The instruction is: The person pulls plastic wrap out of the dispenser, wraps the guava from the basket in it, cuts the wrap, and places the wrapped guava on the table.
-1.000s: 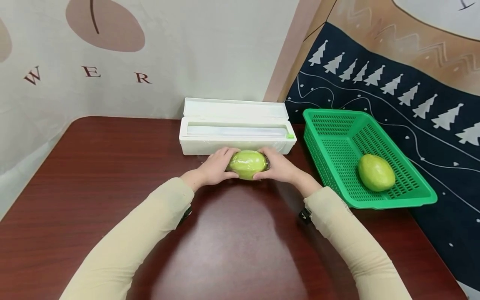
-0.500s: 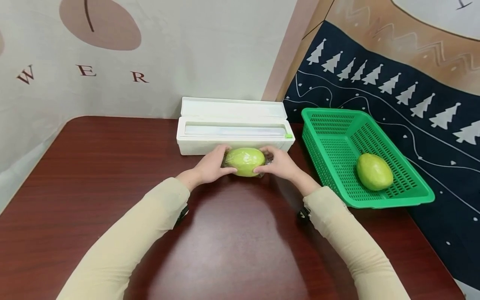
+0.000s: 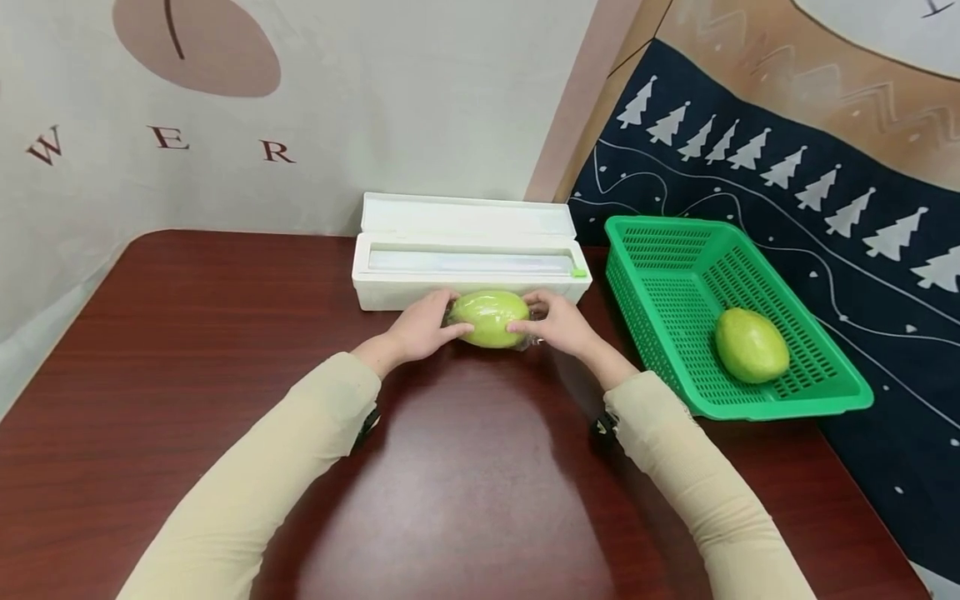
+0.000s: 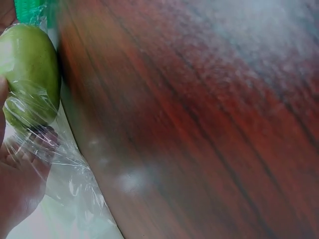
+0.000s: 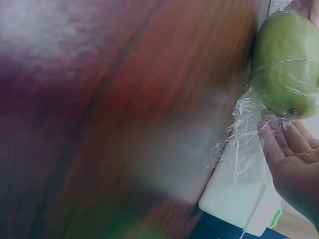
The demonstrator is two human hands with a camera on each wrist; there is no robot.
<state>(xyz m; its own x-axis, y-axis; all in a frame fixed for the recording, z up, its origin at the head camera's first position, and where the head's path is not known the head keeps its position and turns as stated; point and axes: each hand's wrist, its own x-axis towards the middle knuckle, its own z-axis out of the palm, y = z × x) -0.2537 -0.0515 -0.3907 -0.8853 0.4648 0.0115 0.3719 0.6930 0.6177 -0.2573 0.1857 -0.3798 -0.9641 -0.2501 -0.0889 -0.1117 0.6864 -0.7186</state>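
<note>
Both hands hold a yellow-green, mango-shaped fruit [image 3: 490, 319] wrapped in clear cling film, close in front of a white cling film box [image 3: 468, 258]. My left hand [image 3: 422, 325] grips its left end, thumb on the near side and fingers behind. At the other end, my right hand [image 3: 558, 322] has its thumb on the near face. Loose crumpled film [image 5: 241, 134] hangs off the fruit by the right fingers in the right wrist view. More film [image 4: 75, 184] stretches below the fruit over the left hand in the left wrist view. The far side is hidden.
The box has its lid [image 3: 468, 217] raised and a green slider [image 3: 578, 272] at its right end. To the right, a green basket [image 3: 660, 333] holds another yellow-green fruit [image 3: 752, 345]. Dark red wood makes up the tabletop [image 3: 187, 375], with printed cloths behind.
Both hands have shifted the wrapped fruit slightly away from the body, toward the box. The left thumb has come up a little on its near side. Box and basket stay put.
</note>
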